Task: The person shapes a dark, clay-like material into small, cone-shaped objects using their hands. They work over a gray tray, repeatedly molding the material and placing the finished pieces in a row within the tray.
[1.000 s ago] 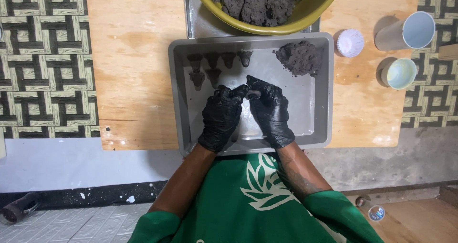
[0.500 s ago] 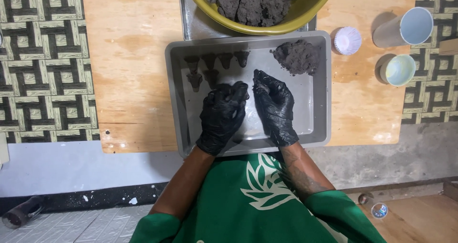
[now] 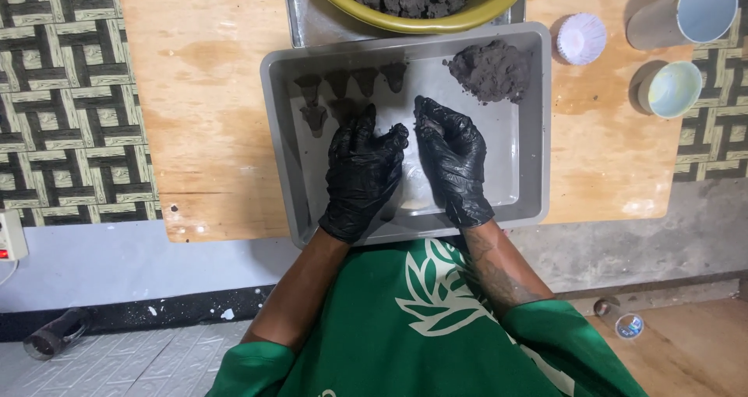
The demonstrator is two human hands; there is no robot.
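Both hands work over the grey tray [image 3: 274, 132] on the wooden worktop [image 3: 202, 93]. The left hand [image 3: 360, 175] has its fingers curled narrow, maybe around a small lump of dark material, but I cannot tell for sure; the right hand [image 3: 452, 159] has its fingers bent loosely, apparently holding nothing. The dark pile [image 3: 491, 70] in the tray's far corner looks soft, damp and crumbly, so it is best pinched gently from the sides. The small cones [image 3: 351, 81] seem fragile.

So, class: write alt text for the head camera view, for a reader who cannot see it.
Two black-gloved hands, left hand and right hand, work over a grey tray holding small dark cones and a dark clay mound. A yellow bowl sits beyond it.
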